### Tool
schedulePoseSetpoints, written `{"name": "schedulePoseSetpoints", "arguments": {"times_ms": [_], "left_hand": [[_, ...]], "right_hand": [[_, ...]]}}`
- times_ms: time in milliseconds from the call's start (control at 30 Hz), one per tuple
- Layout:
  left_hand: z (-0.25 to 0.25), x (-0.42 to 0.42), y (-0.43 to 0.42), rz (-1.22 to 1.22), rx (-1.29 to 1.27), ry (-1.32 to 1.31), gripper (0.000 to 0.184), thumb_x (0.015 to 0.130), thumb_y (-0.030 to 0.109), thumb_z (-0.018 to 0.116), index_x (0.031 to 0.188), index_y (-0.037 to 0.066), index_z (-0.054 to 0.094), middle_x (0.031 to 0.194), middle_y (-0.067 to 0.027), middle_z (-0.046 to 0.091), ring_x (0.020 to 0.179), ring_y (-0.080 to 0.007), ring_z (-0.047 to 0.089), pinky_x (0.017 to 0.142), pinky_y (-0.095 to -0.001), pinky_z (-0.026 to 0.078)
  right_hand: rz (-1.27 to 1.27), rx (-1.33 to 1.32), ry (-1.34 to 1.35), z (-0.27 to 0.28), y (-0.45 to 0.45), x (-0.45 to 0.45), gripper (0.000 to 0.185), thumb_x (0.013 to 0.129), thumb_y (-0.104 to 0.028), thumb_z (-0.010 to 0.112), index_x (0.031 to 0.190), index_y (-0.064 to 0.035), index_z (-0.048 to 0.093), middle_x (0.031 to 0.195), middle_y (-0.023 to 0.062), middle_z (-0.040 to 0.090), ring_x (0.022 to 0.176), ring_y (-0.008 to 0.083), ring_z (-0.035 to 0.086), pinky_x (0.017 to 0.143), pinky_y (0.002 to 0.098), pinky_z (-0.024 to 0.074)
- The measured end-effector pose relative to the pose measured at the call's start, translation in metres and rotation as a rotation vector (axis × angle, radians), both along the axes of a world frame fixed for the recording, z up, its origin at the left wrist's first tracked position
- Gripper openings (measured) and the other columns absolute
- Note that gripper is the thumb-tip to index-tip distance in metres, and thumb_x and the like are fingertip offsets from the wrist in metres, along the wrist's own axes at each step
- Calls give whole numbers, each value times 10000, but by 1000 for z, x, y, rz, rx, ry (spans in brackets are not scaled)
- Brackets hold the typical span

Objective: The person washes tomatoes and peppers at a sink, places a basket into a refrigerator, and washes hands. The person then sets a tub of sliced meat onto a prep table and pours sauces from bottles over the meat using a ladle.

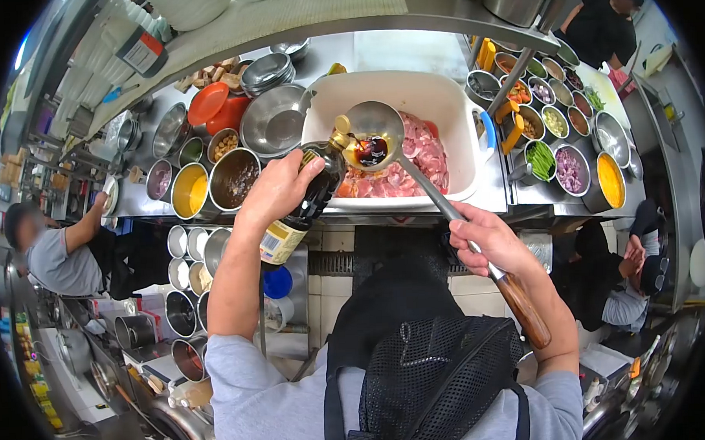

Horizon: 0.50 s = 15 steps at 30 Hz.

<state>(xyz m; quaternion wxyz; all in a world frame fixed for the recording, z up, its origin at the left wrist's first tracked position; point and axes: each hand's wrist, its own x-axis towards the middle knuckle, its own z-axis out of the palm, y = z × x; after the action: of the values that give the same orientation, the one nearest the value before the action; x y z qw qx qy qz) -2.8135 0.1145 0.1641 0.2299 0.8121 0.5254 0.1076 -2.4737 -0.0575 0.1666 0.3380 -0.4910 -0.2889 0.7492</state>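
My left hand (pixel 276 188) is wrapped round a dark glass sauce bottle (pixel 320 191) with a pale label, tilted so its yellow-rimmed mouth is at the ladle. In my right hand (pixel 491 236) is the metal handle of a large ladle (pixel 379 113), whose brown wooden grip end runs back along my forearm. Dark sauce (pixel 371 150) lies in the ladle bowl along with a yellowish liquid. Below the ladle, a white plastic tub (pixel 453 98) holds pieces of raw pink meat (pixel 424 158); the ladle and bottle hide part of it.
Steel bowls (pixel 273 117) and a pot of yellow liquid (pixel 190 189) stand left of the tub. Several containers of chopped vegetables (pixel 572 169) are on the right. An overhead shelf (pixel 438 12) crosses the far side. Other people (pixel 63 248) are at both sides.
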Motion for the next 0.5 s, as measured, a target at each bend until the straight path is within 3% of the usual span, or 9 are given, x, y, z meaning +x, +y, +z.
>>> {"name": "schedulePoseSetpoints", "arguments": {"times_ms": [100,167,200,267,300,333,400,433,500], "left_hand": [[-4,-1,2,5,18,-34,546,1065,454,587,955,-81,605,869,-337,671,882,-531,643,771,-536,493],[-4,-3,2,6,22,-38,544,1064,451,588,955,-81,605,871,-338,670,883,-531,643,771,-538,491],[-3,-3,2,6,26,-43,543,1064,449,590,954,-82,605,873,-338,670,884,-531,643,771,-539,489],[0,-4,2,5,21,-51,554,1070,463,570,961,-79,614,886,-341,675,904,-533,647,789,-559,490],[0,-4,1,3,14,-58,567,1075,476,550,969,-76,623,899,-344,681,925,-535,651,808,-579,492],[-1,-4,2,7,14,-61,567,1075,476,550,969,-76,623,899,-344,681,925,-535,651,808,-579,492],[-2,-3,5,-10,19,12,574,1074,478,551,972,-81,628,899,-345,681,920,-539,651,809,-581,495],[-1,-3,5,-10,20,12,574,1074,478,551,972,-81,628,899,-345,681,920,-539,651,809,-581,495],[1,-1,7,-31,-2,15,581,1074,482,549,969,-83,632,897,-350,679,917,-542,650,806,-583,498]], "right_hand": [[-21,0,9,-4,1,-2,557,1074,-179,542,1585,-45,363,798,-9,445,476,32,406,372,229,369],[91,99,-310,-13,1,0,584,1064,-144,546,1604,-46,346,812,99,577,518,197,577,477,358,507],[92,99,-312,-25,-1,0,584,1064,-144,546,1604,-46,346,812,99,577,518,197,577,477,358,507],[139,909,-1116,-42,-7,-7,616,1050,-112,548,1617,-37,319,940,261,687,756,445,700,732,495,573],[154,720,-1078,-42,-11,-7,630,1037,-102,557,1609,-11,308,1112,371,669,1037,588,633,962,549,498],[158,723,-1080,-43,-11,-7,630,1037,-102,557,1609,-11,308,1112,371,669,1037,588,633,962,549,498],[93,673,-934,-44,-11,-4,631,1052,-113,550,1626,-33,300,933,248,692,754,444,700,732,499,567],[93,674,-934,-37,-10,-4,631,1052,-113,550,1626,-33,300,933,248,692,754,444,700,732,499,567],[31,140,-390,-12,-7,-3,632,1069,-132,545,1641,-48,289,787,83,576,516,206,578,480,370,499]]}}
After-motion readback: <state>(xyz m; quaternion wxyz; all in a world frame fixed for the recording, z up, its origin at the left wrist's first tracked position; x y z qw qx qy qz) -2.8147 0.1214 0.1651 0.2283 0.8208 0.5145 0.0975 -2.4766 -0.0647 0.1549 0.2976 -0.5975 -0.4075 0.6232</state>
